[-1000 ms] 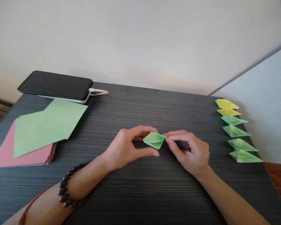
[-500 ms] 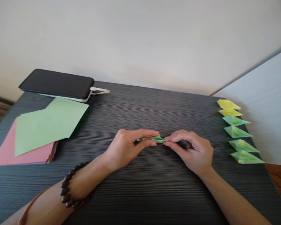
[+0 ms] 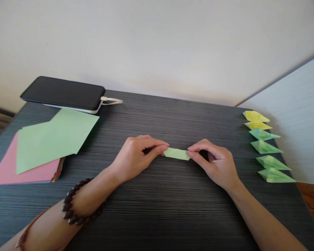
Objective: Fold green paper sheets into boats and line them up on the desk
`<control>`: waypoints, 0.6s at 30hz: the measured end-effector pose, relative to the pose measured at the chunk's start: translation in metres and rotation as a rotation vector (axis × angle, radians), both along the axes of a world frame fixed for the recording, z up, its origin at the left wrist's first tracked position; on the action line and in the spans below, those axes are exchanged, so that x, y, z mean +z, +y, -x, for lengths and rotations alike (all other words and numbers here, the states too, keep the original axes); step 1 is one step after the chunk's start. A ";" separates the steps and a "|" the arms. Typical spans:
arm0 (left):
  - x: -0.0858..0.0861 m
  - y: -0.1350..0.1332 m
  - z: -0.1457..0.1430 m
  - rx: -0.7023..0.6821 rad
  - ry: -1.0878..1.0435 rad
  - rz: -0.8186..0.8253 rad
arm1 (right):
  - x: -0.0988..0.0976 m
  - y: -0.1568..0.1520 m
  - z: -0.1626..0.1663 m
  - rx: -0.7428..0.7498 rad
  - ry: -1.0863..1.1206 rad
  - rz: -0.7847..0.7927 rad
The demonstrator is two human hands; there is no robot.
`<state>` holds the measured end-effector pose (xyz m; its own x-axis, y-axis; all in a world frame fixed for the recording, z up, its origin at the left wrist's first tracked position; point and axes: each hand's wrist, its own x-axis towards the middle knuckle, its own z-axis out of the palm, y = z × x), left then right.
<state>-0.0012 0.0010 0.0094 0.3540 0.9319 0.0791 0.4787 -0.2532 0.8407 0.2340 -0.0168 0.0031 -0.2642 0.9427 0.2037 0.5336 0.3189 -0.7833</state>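
A small folded piece of light green paper (image 3: 177,153) is stretched between my two hands, above the middle of the dark table. My left hand (image 3: 138,153) pinches its left end between thumb and fingers. Its right end sits in the pinch of my right hand (image 3: 216,160), held by thumb and forefinger. The paper's long flat face is turned toward me, and its two ends are hidden by the fingertips. A bracelet of dark beads (image 3: 74,202) circles my left wrist.
At the left, green paper sheets (image 3: 54,139) lie on a pink paper stack (image 3: 5,167). Behind them a black phone (image 3: 64,92) rests on a white object with a white cable (image 3: 112,101). Several folded yellow (image 3: 256,116) and green paper pieces (image 3: 273,175) line the right edge of the dark table (image 3: 157,216).
The folded paper has turned from edge-on to showing a flat face. My left hand has shifted slightly left and up, now gripping only the paper's end. My right hand has barely moved.
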 end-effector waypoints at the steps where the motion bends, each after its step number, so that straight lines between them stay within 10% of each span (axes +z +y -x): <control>1: -0.001 0.002 0.002 -0.017 0.027 -0.035 | 0.000 0.001 -0.001 0.006 -0.012 0.005; 18: -0.009 0.001 0.004 -0.133 0.388 -0.296 | -0.004 0.003 0.005 0.112 -0.304 -0.135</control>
<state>-0.0053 0.0017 0.0009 0.5237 0.8342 0.1726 0.6891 -0.5340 0.4899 0.2294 -0.0142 -0.0009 -0.4324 0.8743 0.2207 0.6919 0.4786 -0.5406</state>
